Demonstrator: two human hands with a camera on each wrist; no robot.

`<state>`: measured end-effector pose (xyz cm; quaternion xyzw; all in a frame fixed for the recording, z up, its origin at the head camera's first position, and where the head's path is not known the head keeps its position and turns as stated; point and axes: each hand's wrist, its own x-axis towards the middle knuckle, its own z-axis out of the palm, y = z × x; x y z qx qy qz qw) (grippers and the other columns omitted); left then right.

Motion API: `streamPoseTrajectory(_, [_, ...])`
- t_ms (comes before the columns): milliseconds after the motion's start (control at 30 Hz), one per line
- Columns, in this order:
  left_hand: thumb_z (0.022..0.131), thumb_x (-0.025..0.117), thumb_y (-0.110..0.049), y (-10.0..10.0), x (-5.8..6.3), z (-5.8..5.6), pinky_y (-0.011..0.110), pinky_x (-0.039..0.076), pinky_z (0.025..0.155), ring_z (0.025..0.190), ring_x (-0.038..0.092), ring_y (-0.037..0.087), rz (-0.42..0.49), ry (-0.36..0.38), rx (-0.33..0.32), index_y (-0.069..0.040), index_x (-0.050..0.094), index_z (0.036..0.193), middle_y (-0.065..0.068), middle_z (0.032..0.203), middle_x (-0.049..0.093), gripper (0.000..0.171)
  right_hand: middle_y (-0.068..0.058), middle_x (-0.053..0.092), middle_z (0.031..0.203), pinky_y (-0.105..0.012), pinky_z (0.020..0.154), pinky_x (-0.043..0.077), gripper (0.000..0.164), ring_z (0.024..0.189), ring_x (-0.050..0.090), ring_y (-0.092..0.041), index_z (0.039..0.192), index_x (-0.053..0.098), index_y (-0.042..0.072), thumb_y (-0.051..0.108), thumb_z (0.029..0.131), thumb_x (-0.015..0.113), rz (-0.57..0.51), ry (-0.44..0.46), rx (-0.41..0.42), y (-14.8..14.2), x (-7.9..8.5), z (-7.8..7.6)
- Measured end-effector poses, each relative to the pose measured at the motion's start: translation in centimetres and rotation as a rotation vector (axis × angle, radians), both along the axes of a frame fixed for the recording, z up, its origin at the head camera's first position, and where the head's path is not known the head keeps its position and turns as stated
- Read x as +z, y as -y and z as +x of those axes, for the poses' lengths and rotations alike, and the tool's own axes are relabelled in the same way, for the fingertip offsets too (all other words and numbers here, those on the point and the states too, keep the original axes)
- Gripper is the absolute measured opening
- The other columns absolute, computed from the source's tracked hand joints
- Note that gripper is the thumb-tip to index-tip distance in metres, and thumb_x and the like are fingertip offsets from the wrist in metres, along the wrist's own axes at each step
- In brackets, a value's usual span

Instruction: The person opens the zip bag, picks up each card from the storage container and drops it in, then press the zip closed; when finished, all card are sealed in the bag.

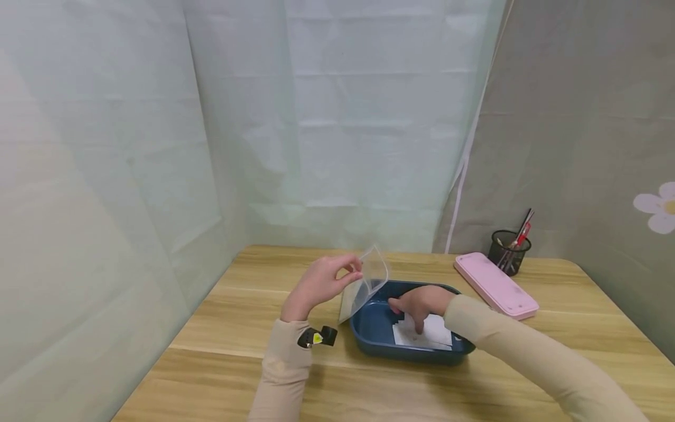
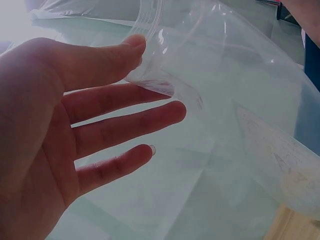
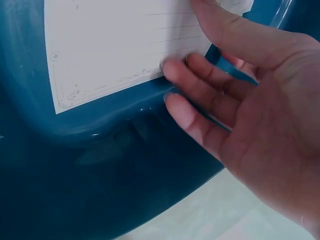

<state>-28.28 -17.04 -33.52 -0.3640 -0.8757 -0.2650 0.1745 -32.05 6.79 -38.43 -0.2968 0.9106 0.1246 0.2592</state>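
My left hand (image 1: 325,282) pinches the rim of a clear plastic zip bag (image 1: 373,271) between thumb and index finger, the other fingers held out straight in the left wrist view. The bag hangs tilted beside a dark blue tray (image 1: 364,346), and a pale printed sheet (image 2: 277,155) shows through its lower part. Inside the tray lie several white lined paper cards (image 1: 435,334), overlapping. Over them reaches my right hand (image 1: 428,300), thumb down at the cards and fingers spread apart from it. In the right wrist view its fingertips are right at the edge of a lined card (image 3: 115,50).
Behind the tray on the right lies a pink pencil case (image 1: 495,284). A black mesh pen holder (image 1: 508,252) with pens stands next to it. The wooden table (image 1: 221,328) backs onto hanging pale cloth (image 1: 343,146).
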Motion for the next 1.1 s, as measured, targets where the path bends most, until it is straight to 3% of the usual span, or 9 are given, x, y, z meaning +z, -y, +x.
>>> streamPoseTrajectory(100, [0.092, 0.066, -0.022, -0.08, -0.12, 0.07, 0.027, 0.052, 0.075, 0.089, 0.071, 0.014, 0.004, -0.008, -0.004, -0.016, 0.064, 0.099, -0.002, 0.096, 0.073, 0.009, 0.006, 0.056, 0.090, -0.031, 0.087, 0.048, 0.049, 0.083, 0.052, -0.011, 0.105, 0.045, 0.026, 0.020, 0.076, 0.084, 0.020, 0.010, 0.054, -0.03, -0.21, -0.11])
streamPoseTrajectory(267, [0.093, 0.066, -0.022, -0.09, 0.04, 0.13, 0.028, 0.053, 0.076, 0.089, 0.071, 0.014, 0.005, -0.010, -0.008, -0.015, 0.064, 0.100, -0.002, 0.097, 0.073, 0.011, 0.006, 0.055, 0.090, -0.029, 0.086, 0.048, 0.044, 0.082, 0.049, -0.010, 0.105, 0.049, 0.024, 0.021, 0.078, 0.082, 0.069, 0.002, 0.102, 0.20, -0.18, -0.19])
streamPoseTrajectory(400, [0.093, 0.065, -0.023, -0.08, 0.09, 0.12, 0.032, 0.054, 0.077, 0.090, 0.070, 0.014, -0.002, -0.014, -0.009, -0.014, 0.064, 0.100, -0.002, 0.098, 0.073, 0.011, 0.006, 0.049, 0.082, -0.023, 0.076, 0.043, 0.032, 0.078, 0.044, -0.009, 0.094, 0.052, 0.019, 0.022, 0.080, 0.080, 0.116, -0.028, 0.193, 0.41, -0.19, -0.24])
streamPoseTrajectory(533, [0.093, 0.065, -0.024, -0.06, 0.07, 0.10, 0.032, 0.053, 0.076, 0.089, 0.070, 0.014, -0.007, -0.021, -0.003, -0.015, 0.064, 0.100, -0.002, 0.098, 0.073, 0.011, 0.004, 0.048, 0.083, -0.023, 0.072, 0.042, 0.028, 0.076, 0.044, -0.010, 0.089, 0.054, 0.016, 0.020, 0.080, 0.080, 0.048, -0.078, 0.225, 0.30, -0.09, -0.29])
streamPoseTrajectory(667, [0.093, 0.064, -0.024, -0.04, 0.05, 0.12, 0.029, 0.052, 0.075, 0.089, 0.070, 0.013, -0.006, -0.022, 0.001, -0.017, 0.063, 0.100, -0.003, 0.098, 0.073, 0.010, 0.001, 0.051, 0.108, -0.031, 0.088, 0.049, 0.048, 0.096, 0.050, -0.014, 0.110, 0.051, 0.020, 0.024, 0.076, 0.084, -0.062, -0.069, 0.168, -0.12, 0.01, -0.39])
streamPoseTrajectory(767, [0.094, 0.063, -0.024, -0.01, 0.07, 0.19, 0.031, 0.053, 0.074, 0.090, 0.070, 0.014, -0.006, -0.012, 0.004, -0.018, 0.063, 0.102, -0.003, 0.099, 0.073, 0.010, 0.002, 0.042, 0.129, -0.038, 0.100, 0.046, 0.076, 0.117, 0.044, -0.015, 0.131, 0.039, 0.031, 0.032, 0.072, 0.086, -0.032, -0.028, 0.156, -0.40, -0.09, -0.39])
streamPoseTrajectory(833, [0.095, 0.063, -0.025, 0.02, 0.09, 0.23, 0.032, 0.053, 0.075, 0.091, 0.070, 0.014, -0.006, -0.006, 0.009, -0.018, 0.063, 0.103, -0.002, 0.101, 0.072, 0.011, 0.004, 0.036, 0.135, -0.039, 0.104, 0.044, 0.086, 0.124, 0.039, -0.015, 0.137, 0.031, 0.037, 0.036, 0.072, 0.086, 0.026, -0.029, 0.193, -0.42, -0.23, -0.42])
streamPoseTrajectory(967, [0.095, 0.062, -0.027, 0.08, 0.12, 0.24, 0.033, 0.053, 0.077, 0.092, 0.070, 0.014, -0.008, -0.001, 0.020, -0.017, 0.063, 0.106, -0.002, 0.104, 0.072, 0.014, 0.002, 0.038, 0.138, -0.037, 0.107, 0.041, 0.088, 0.127, 0.041, -0.016, 0.139, 0.028, 0.037, 0.037, 0.071, 0.086, 0.096, -0.093, 0.266, -0.22, -0.44, -0.57])
streamPoseTrajectory(1100, [0.096, 0.061, -0.027, 0.12, 0.21, 0.23, 0.031, 0.053, 0.074, 0.092, 0.070, 0.015, -0.012, 0.011, 0.032, -0.015, 0.063, 0.107, -0.002, 0.102, 0.073, 0.017, 0.000, 0.041, 0.144, -0.039, 0.112, 0.037, 0.084, 0.131, 0.041, -0.019, 0.137, 0.031, 0.036, 0.039, 0.072, 0.085, 0.104, -0.120, 0.271, -0.11, -0.48, -0.72])
